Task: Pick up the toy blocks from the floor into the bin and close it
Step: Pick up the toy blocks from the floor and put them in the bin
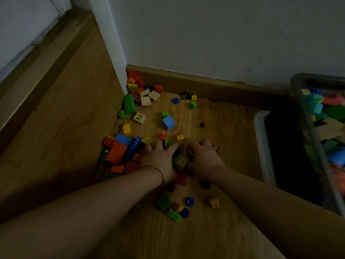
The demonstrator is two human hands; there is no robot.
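Note:
Several coloured toy blocks lie scattered on the wooden floor [214,120], among them a blue cube [168,123], a long green brick [129,104] and a wooden block with a green 2 [139,118]. My left hand [161,157] and my right hand [204,156] lie palm down side by side on the floor, with a small heap of blocks [182,161] cupped between them. The fingers of both curve over blocks. At the right edge stands a clear plastic bin [306,128] holding several blocks.
A white lid [263,144] lies on the floor beside the bin. A wall with a wooden skirting board [205,83] closes off the back, and a white door frame [110,45] stands at the left. More blocks lie near my forearms, such as a green brick [174,215].

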